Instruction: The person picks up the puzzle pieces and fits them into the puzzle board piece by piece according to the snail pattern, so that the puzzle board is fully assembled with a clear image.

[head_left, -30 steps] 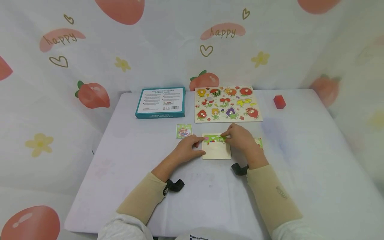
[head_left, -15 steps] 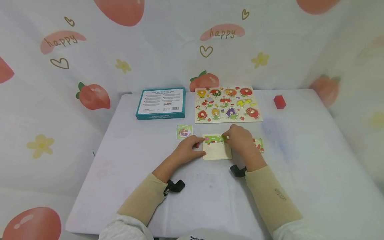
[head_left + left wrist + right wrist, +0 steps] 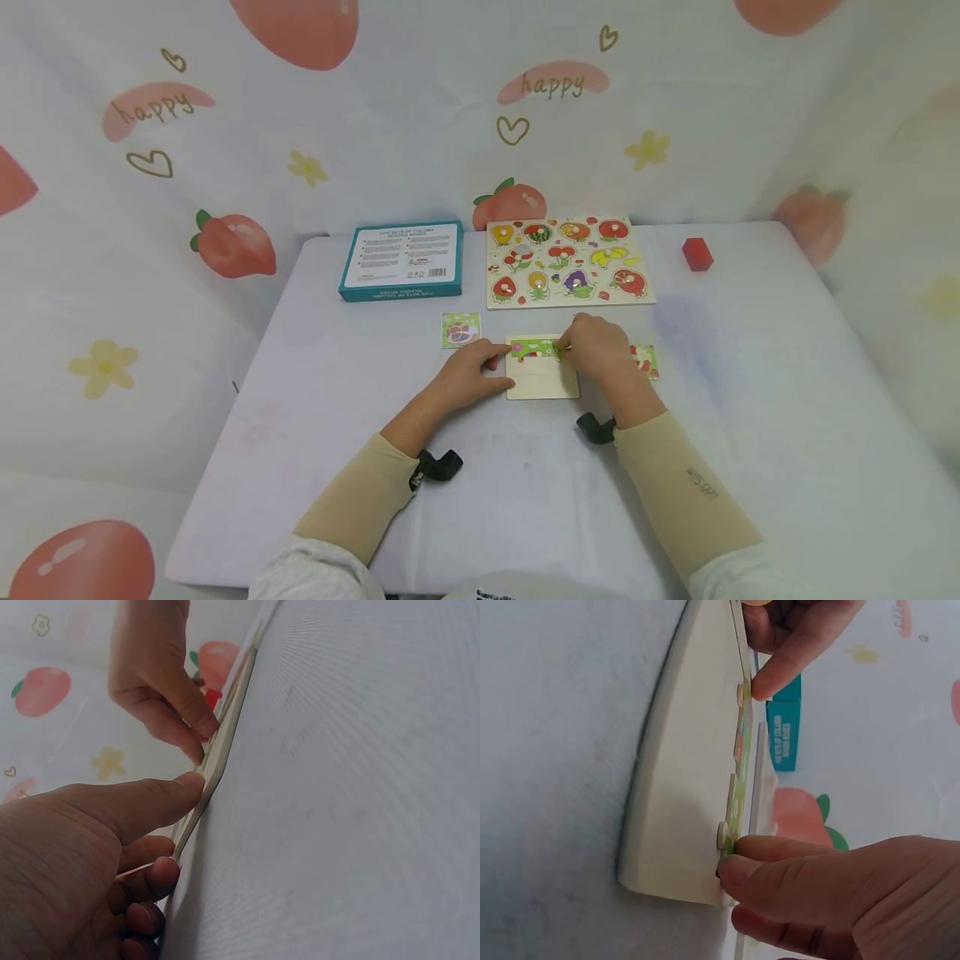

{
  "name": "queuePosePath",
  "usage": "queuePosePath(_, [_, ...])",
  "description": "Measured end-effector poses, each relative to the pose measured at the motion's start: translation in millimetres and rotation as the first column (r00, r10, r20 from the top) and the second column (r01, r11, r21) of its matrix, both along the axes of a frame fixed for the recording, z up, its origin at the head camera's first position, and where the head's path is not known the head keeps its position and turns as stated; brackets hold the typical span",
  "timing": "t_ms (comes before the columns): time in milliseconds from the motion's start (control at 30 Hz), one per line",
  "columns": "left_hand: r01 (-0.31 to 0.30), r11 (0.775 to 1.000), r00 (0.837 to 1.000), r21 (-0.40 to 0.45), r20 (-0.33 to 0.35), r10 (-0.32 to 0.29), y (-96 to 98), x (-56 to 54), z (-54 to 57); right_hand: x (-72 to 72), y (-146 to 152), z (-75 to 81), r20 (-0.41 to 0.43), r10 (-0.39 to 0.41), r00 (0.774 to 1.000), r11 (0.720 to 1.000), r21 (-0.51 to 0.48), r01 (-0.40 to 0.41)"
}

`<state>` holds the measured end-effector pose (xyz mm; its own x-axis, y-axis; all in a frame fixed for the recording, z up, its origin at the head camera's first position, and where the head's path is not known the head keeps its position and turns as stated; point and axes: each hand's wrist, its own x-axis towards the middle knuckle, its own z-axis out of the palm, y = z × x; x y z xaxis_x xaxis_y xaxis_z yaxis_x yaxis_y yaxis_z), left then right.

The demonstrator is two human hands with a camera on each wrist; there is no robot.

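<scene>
A pale wooden puzzle board (image 3: 542, 382) lies on the table between the hands. Green picture puzzle pieces (image 3: 534, 347) with knobbed lower edges fill a strip along its far side. My left hand (image 3: 467, 375) is at the board's left side; its extended index finger (image 3: 780, 671) touches the strip's left end, and its thumb (image 3: 169, 796) rests on the edge nearer me. With thumb and index finger, my right hand (image 3: 598, 346) pinches a small green puzzle piece (image 3: 558, 350) at the strip's right end. Its fingers hide most of that piece.
Left of the board lies a square picture piece (image 3: 461, 331), and another piece (image 3: 647, 361) shows partly behind the right wrist. Farther back are a teal-edged box (image 3: 402, 261), a fruit peg puzzle (image 3: 570, 262) and a red block (image 3: 697, 255).
The right fingertips have shifted slightly over the strip's right end, with the small puzzle piece in their pinch. The left hand and the board stay almost in place.
</scene>
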<state>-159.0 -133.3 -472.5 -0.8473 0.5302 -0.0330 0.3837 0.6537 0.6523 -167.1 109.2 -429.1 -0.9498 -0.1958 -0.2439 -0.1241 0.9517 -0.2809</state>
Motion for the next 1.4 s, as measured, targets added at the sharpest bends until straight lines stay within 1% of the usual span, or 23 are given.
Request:
queuePosePath(100, [-0.006, 1.0, 1.0, -0.005, 0.005, 0.006, 0.3, -0.9, 0.1, -0.7, 2.5, 0.3, -0.004, 0.018, 1.0, 0.999, -0.032, -0.018])
queuePosePath(300, [-0.03, 1.0, 0.999, 0.001, 0.022, 0.03, 1.1, 0.4, 1.2, -0.2, 11.3, 1.1, 0.037, 0.03, 0.999, 0.993, -0.113, -0.026])
queuePosePath(433, [-0.022, 1.0, 0.999, 0.003, 0.027, 0.022, 1.4, 3.5, -0.3, 6.4, 17.0, 4.0, 0.062, -0.018, 0.998, 0.984, -0.173, 0.029])
queuePosePath(533, [-0.013, 1.0, 1.0, 0.008, 0.019, 0.012, 1.6, 5.4, -2.2, 13.5, 21.9, 8.2, 0.066, -0.067, 0.996, 0.971, -0.225, 0.081])
queuePosePath(667, [-0.021, 1.0, 1.0, 0.005, 0.018, 0.021, 2.2, 6.3, -3.0, 18.9, 30.3, 15.8, 0.032, -0.079, 0.996, 0.959, -0.271, 0.085])
queuePosePath(767, [-0.024, 1.0, 1.0, -0.002, 0.018, 0.024, 2.2, 5.8, -2.6, 18.9, 36.3, 19.7, 0.012, -0.079, 0.997, 0.956, -0.281, 0.079])
queuePosePath(833, [-0.023, 1.0, 1.0, -0.004, 0.013, 0.023, 1.9, 5.4, -1.8, 17.8, 40.8, 20.6, 0.018, -0.093, 0.996, 0.953, -0.288, 0.094])
queuePosePath(933, [-0.019, 1.0, 1.0, 0.001, 0.004, 0.019, 1.7, 4.7, -0.3, 15.1, 49.2, 18.5, 0.033, -0.103, 0.994, 0.95, -0.294, 0.108])
queuePosePath(1100, [-0.012, 1.0, 1.0, 0.003, 0.005, 0.012, 1.5, 5.1, 0.6, 14.6, 64.3, 14.4, 0.06, -0.108, 0.992, 0.942, -0.313, 0.122])
queuePosePath(1233, [-0.017, 1.0, 1.0, -0.006, 0.005, 0.017, 1.5, 5.0, -0.4, 14.7, 72.3, 13.7, 0.099, -0.13, 0.987, 0.94, -0.303, 0.154])
queuePosePath(1400, [-0.022, 1.0, 1.0, -0.002, 0.004, 0.022, 1.6, 4.8, -0.9, 13.6, 77.9, 12.7, 0.183, -0.16, 0.97, 0.935, -0.287, 0.208])
